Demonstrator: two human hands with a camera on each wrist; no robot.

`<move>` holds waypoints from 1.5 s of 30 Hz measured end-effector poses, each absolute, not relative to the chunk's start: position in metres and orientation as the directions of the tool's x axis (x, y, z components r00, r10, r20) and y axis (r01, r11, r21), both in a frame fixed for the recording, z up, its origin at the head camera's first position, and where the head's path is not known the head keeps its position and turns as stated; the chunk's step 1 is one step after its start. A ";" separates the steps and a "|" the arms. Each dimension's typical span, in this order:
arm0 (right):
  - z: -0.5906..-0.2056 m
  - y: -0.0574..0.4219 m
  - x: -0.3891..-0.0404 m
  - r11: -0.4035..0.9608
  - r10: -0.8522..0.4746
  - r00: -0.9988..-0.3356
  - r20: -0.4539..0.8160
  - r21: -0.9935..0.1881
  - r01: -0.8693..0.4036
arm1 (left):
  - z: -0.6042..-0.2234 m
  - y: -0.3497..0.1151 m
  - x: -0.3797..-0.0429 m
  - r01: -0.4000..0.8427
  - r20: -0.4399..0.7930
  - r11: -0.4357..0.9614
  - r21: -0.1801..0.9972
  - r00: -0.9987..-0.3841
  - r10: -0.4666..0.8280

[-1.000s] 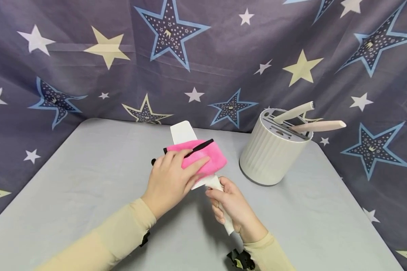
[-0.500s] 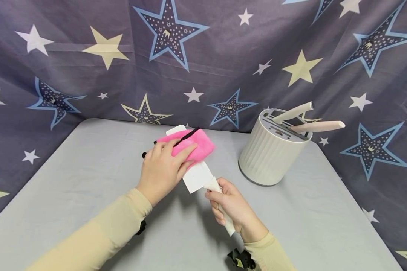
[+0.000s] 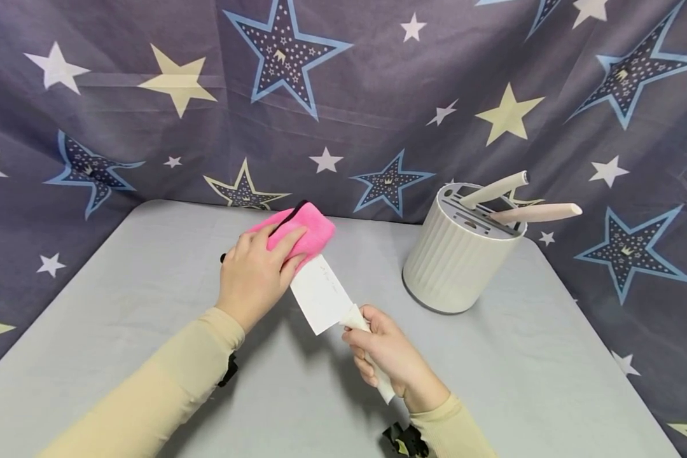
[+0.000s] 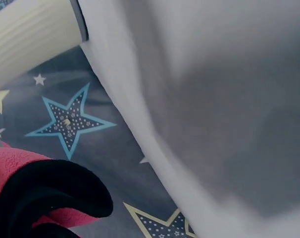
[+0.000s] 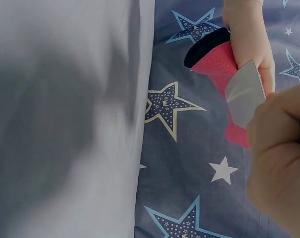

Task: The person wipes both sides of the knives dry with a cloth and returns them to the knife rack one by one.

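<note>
My right hand (image 3: pixel 392 356) grips the pale handle of a kitchen knife (image 3: pixel 323 296), a broad, cleaver-like one whose blade points up and left over the table. Around the blade's far end my left hand (image 3: pixel 254 270) holds a pink cloth (image 3: pixel 312 232) with black edging, which hides the tip. In the right wrist view the knife's shiny blade (image 5: pixel 245 94) lies against the cloth (image 5: pixel 219 69), beyond the knuckles of my right hand (image 5: pixel 283 158). The left wrist view shows folds of the black-edged cloth (image 4: pixel 21 163) at the lower left; the fingers are out of sight there.
A ribbed, cream knife block (image 3: pixel 460 261) stands at the right on the grey-covered table (image 3: pixel 120 318), with two pale knife handles (image 3: pixel 538 213) sticking out of its top. Behind the table hangs a dark curtain (image 3: pixel 206 127) printed with stars.
My left hand has slid the cloth up and left along the blade towards its tip, leaving more of the blade near the handle bare. The right hand stays nearly in place.
</note>
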State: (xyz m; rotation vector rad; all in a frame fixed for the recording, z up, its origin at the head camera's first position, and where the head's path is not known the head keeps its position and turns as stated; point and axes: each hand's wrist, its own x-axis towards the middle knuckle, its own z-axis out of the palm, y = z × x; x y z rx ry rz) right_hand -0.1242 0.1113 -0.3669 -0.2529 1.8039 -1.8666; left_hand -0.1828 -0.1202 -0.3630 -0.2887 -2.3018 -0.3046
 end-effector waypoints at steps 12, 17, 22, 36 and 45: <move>-0.366 0.112 -0.121 0.044 -0.520 -0.826 -0.220 -0.972 0.231 | -0.362 -0.139 -0.194 0.237 0.694 0.942 0.236 -0.720 0.007; -0.366 0.112 -0.120 0.035 -0.531 -0.820 -0.213 -0.973 0.230 | -0.367 -0.146 -0.196 0.273 0.745 0.940 0.207 -0.666 0.030; -0.368 0.111 -0.121 0.032 -0.527 -0.821 -0.220 -0.970 0.239 | -0.374 -0.145 -0.192 0.352 0.798 0.930 0.103 -0.587 0.134; -0.366 0.117 -0.132 0.052 -0.460 -0.857 -0.231 -0.971 0.233 | -0.386 -0.106 -0.168 0.545 0.825 0.838 0.018 -0.481 0.295; -0.368 0.119 -0.138 0.027 -0.425 -0.873 -0.239 -0.967 0.252 | -0.390 -0.084 -0.156 0.601 0.833 0.799 0.012 -0.448 0.324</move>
